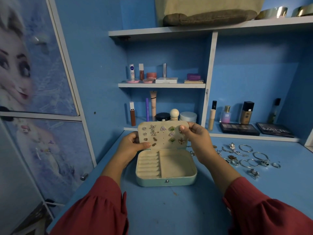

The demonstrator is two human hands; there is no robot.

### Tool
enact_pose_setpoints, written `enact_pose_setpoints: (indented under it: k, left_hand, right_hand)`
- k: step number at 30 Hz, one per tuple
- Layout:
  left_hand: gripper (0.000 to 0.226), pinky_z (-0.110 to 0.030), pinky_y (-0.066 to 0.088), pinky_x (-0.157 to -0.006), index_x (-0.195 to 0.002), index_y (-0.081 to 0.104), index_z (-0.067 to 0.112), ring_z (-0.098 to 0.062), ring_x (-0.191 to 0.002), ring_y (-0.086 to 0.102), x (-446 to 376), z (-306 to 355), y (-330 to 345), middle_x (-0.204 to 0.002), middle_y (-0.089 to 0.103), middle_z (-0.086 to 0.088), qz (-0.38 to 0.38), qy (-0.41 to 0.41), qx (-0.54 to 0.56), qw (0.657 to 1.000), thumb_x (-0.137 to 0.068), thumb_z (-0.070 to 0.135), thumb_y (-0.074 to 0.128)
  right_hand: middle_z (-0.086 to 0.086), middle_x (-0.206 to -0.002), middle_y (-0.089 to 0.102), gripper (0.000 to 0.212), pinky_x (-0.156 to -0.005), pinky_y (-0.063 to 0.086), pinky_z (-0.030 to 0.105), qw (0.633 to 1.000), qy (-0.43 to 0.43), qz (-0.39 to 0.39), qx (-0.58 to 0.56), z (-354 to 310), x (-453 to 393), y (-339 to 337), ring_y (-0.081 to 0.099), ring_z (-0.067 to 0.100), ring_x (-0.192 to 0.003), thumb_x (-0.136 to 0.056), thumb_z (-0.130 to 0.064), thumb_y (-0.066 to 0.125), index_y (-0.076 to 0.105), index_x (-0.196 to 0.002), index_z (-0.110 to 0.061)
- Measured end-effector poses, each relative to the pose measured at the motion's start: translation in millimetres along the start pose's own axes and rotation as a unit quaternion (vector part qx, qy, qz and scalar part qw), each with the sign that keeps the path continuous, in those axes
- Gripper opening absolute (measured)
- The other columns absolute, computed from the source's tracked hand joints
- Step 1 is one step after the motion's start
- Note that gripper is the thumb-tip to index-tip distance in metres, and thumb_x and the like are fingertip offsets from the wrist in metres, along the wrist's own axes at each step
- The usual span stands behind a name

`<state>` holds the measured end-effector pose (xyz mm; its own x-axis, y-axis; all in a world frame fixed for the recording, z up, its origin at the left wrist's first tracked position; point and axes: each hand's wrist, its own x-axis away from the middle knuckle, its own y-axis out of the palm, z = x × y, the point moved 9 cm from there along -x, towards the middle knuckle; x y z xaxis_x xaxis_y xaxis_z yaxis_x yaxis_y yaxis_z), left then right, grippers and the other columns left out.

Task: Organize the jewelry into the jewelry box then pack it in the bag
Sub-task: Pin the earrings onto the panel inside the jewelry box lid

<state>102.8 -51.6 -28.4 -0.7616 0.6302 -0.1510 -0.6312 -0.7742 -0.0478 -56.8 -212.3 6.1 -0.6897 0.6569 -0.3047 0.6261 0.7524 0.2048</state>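
Note:
A pale green jewelry box (166,181) stands open on the blue desk, its cream ring rolls and side compartment bare. Its raised lid panel (162,139) carries several stud earrings. My left hand (131,144) grips the panel's left edge, thumb on its front. My right hand (196,134) pinches the panel's top right corner. Loose silver rings, bangles and chains (245,156) lie on the desk to the right of the box. A beige canvas bag (208,9) sits on the top shelf.
Cosmetics fill the shelves behind the box: tubes and jars (162,114), bottles (237,114), and two dark palettes (239,128). A cupboard door with a printed cartoon figure (33,82) stands at the left. The desk edge (71,206) runs along the lower left.

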Motion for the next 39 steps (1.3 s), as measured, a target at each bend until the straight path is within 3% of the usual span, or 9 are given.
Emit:
enact_pose_setpoints:
  k: [9,15,19,25,31,39]
  left_hand:
    - [0.035,-0.019,0.055,-0.063,-0.097,0.067,0.013,-0.011,-0.078,0.071,1,0,1,-0.090,0.073,-0.001,-0.006,0.001,-0.001,1.000,-0.073,-0.010,0.073]
    - [0.033,-0.017,0.054,-0.061,-0.095,0.066,0.012,-0.006,-0.072,0.070,1,1,2,-0.089,0.072,-0.001,-0.002,0.002,-0.002,1.000,-0.073,-0.011,0.072]
    - [0.033,-0.018,0.054,-0.061,-0.096,0.066,0.013,-0.007,-0.073,0.070,0,0,1,-0.087,0.073,0.001,-0.003,-0.001,-0.003,1.000,-0.073,-0.010,0.073]
    - [0.035,-0.019,0.055,-0.064,-0.098,0.066,0.013,-0.009,-0.077,0.070,-1,-1,2,-0.090,0.073,0.000,-0.010,-0.006,0.002,1.000,-0.073,-0.010,0.073]
    - [0.036,-0.020,0.056,-0.066,-0.103,0.065,0.012,-0.011,-0.080,0.070,0,0,3,-0.094,0.073,-0.002,-0.013,-0.013,0.003,1.000,-0.074,-0.008,0.072]
    - [0.037,-0.022,0.056,-0.069,-0.100,0.064,0.014,-0.014,-0.086,0.070,2,2,1,-0.095,0.073,-0.002,-0.007,-0.006,0.001,1.000,-0.072,-0.008,0.074]
  right_hand:
    - [0.000,-0.082,0.070,0.006,-0.063,0.053,0.019,1.000,-0.005,0.008,0.007,3,-2,-2,0.066,0.005,-0.070,-0.091,-0.013,0.061,0.063,-0.093,-0.009]
    - [0.007,-0.101,0.072,0.045,-0.072,0.057,0.027,0.999,0.039,-0.015,-0.012,19,-3,5,0.070,0.018,-0.091,-0.072,0.002,0.075,0.053,-0.109,-0.009]
    - [0.006,-0.100,0.074,0.033,-0.080,0.057,0.035,0.997,0.057,-0.034,0.027,29,-5,10,0.071,0.021,-0.092,-0.073,-0.001,0.076,0.066,-0.103,-0.010]
    - [0.007,-0.094,0.075,0.022,-0.075,0.058,0.030,0.996,0.082,-0.036,0.002,34,-9,9,0.072,0.022,-0.089,-0.073,-0.001,0.075,0.070,-0.093,-0.009]
    - [0.006,-0.094,0.075,0.022,-0.071,0.058,0.028,0.994,0.093,-0.055,-0.008,35,-9,11,0.072,0.021,-0.088,-0.075,-0.002,0.074,0.069,-0.095,-0.009]
    - [0.006,-0.100,0.074,0.026,-0.077,0.057,0.030,0.995,0.080,-0.060,-0.003,35,-9,11,0.071,0.020,-0.093,-0.077,-0.006,0.073,0.068,-0.102,-0.010]
